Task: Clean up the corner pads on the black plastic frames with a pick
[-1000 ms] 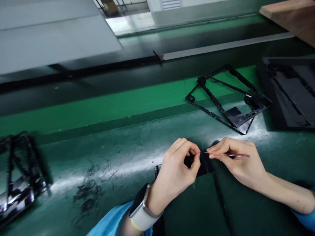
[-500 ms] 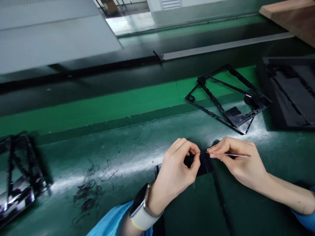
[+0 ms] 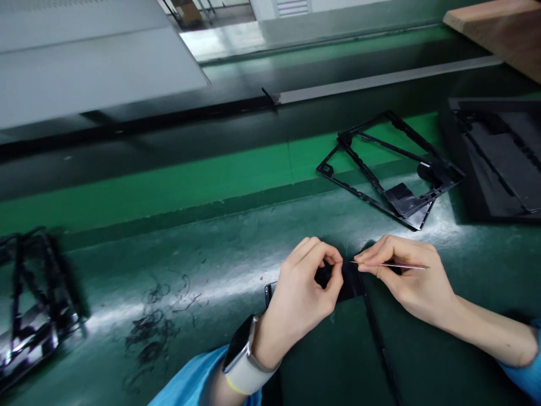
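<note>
A black rectangular frame (image 3: 376, 327) lies on the green table, its top bar under both hands and green showing through its opening. Over that bar, my left hand (image 3: 310, 276) has thumb and forefinger closed in a pinch; what lies between the fingertips, if anything, is too small to make out. My right hand (image 3: 401, 273) grips a slim, pen-like metal tool (image 3: 408, 265), whose fine tip points left, close to my left fingertips. The frame's left side is partly hidden behind my left wrist, which wears a watch (image 3: 249, 361).
Two overlapping black frames (image 3: 391, 169) lie beyond my right hand. Farther right is a black tray (image 3: 469, 186) with more frames. Dark thin shavings (image 3: 152, 327) are scattered to the left, near stacked frames (image 3: 40, 299). A wooden piece (image 3: 499, 28) sits back right.
My right hand and the tool have shifted very slightly left, along with a small shift of the whole view. Both hands keep the same grips.
</note>
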Available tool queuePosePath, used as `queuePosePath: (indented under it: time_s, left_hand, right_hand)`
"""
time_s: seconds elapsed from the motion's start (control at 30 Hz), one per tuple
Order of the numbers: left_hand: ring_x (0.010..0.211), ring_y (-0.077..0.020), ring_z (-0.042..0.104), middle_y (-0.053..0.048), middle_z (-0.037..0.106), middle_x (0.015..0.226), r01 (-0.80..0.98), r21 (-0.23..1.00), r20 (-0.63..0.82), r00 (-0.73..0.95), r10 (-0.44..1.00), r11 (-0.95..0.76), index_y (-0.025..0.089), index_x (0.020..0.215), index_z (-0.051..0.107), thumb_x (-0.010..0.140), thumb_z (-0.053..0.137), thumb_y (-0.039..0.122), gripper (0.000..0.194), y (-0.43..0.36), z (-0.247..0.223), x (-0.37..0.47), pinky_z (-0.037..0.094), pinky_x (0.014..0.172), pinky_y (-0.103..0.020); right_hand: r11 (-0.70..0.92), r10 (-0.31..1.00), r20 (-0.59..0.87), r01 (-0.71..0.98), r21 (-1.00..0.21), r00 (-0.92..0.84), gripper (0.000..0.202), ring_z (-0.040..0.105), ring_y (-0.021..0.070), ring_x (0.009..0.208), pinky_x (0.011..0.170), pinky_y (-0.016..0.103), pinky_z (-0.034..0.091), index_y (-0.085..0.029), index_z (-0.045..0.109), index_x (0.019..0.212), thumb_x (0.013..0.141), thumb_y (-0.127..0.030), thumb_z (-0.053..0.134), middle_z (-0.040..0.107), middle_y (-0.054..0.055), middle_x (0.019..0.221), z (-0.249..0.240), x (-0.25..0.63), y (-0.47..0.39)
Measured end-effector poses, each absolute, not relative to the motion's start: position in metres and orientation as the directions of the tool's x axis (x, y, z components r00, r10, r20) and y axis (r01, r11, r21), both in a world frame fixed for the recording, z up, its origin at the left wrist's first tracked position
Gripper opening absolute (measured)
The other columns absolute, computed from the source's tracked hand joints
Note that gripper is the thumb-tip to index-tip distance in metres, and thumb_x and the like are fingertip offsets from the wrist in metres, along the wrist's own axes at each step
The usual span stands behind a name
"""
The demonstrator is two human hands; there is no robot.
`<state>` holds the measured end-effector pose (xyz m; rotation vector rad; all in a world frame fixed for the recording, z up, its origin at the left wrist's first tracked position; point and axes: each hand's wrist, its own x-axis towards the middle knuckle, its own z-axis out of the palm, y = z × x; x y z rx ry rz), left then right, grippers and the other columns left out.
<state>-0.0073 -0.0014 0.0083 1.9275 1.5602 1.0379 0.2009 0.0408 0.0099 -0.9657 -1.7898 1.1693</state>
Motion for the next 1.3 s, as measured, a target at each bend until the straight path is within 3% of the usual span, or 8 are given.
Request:
queuePosePath:
  time_s: [0.2,0.47,1.3]
  left_hand:
    - [0.074,-0.0158,0.057,0.001,0.062,0.078,0.625,0.73,0.287,0.087,0.954,-0.277,0.022,0.085,0.061,0.092,0.06,0.005,0.018,-0.0011,0.0094,-0.0082,0.047,0.066,-0.029]
    - [0.074,-0.0144,0.057,0.001,0.061,0.079,0.632,0.72,0.295,0.097,0.951,-0.288,0.021,0.085,0.061,0.091,0.06,0.004,0.017,-0.0001,0.0099,-0.0091,0.046,0.066,-0.027]
    - [0.076,-0.0142,0.056,0.002,0.06,0.079,0.618,0.736,0.285,0.086,0.955,-0.275,0.02,0.084,0.061,0.092,0.06,0.005,0.017,-0.0018,0.0074,-0.0083,0.044,0.068,-0.027]
  right_hand:
    - [0.328,0.875,0.227,0.179,-0.927,-0.428,0.02,0.08,0.0223,0.087,0.075,0.034,0.065,-0.024,0.073,0.085,0.094,-0.007,0.075,0.082,0.003,0.09,0.0074,0.2003,0.0412]
    - [0.307,0.884,0.208,0.184,-0.934,-0.42,0.023,0.08,0.0193,0.087,0.073,0.029,0.064,-0.024,0.072,0.084,0.092,-0.001,0.073,0.08,0.0,0.088,0.0086,0.1997,0.0405]
    - [0.28,0.895,0.176,0.207,-0.938,-0.41,0.02,0.079,0.0188,0.082,0.069,0.029,0.063,-0.024,0.068,0.082,0.095,-0.009,0.075,0.079,0.0,0.086,0.0125,0.2024,0.0386]
